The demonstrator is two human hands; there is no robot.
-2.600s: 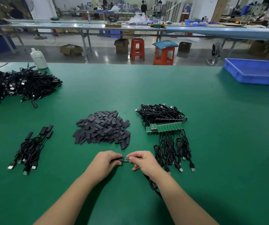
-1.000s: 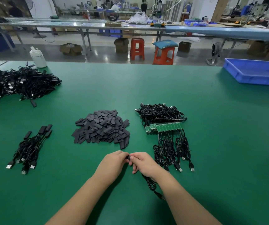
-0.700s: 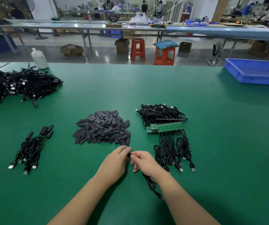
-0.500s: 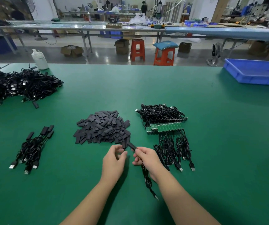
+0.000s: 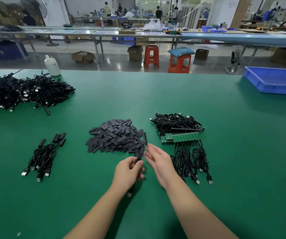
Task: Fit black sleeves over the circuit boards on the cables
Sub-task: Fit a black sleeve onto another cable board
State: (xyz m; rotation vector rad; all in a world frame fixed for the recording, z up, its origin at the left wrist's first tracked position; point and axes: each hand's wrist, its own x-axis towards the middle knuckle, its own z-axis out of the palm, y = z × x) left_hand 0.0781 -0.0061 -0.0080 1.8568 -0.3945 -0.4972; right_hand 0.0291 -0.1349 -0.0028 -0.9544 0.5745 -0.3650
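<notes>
My left hand (image 5: 128,171) is closed around a black cable, whose sleeved end (image 5: 145,139) sticks up above the fingers next to the sleeve pile. My right hand (image 5: 159,161) is just right of it, fingers spread and holding nothing. A heap of loose black sleeves (image 5: 116,136) lies straight ahead. To its right sits a bundle of cables with a row of bare green circuit boards (image 5: 182,137). A small group of sleeved cables (image 5: 44,156) lies at the left.
A large tangle of black cables (image 5: 21,92) fills the far left, with a white bottle (image 5: 52,66) behind it. A blue tray (image 5: 276,83) stands at the far right. The table's far edge faces stools and workbenches.
The sleeve went fully over the board. My right hand let go and opened; my left hand now holds the cable alone, its sleeved end pointing up.
</notes>
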